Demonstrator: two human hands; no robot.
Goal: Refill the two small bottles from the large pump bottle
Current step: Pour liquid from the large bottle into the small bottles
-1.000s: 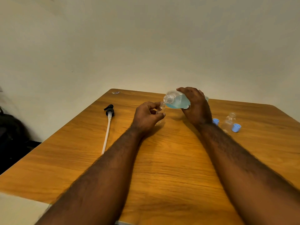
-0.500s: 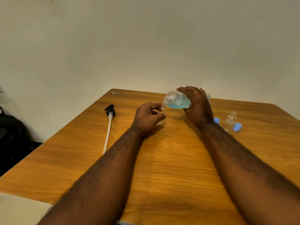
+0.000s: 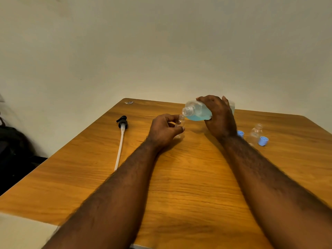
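The large bottle (image 3: 197, 112), holding blue liquid, lies tipped in my right grip (image 3: 220, 119). My fingers wrap over its body so its open neck aims at the first small bottle (image 3: 181, 122). My left grip (image 3: 164, 131) pinches that bottle upright, steadying its mouth just under the neck. Right of my right grip, the second small bottle (image 3: 256, 131) and two blue caps (image 3: 263, 141) wait, uncapped for filling. Left of my left grip, the removed pump (image 3: 122, 125) lies on the desk (image 3: 188, 186).

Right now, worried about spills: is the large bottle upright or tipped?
Tipped. The right hand holds the large bottle almost sideways, its open neck just above the small bottle the left hand holds.
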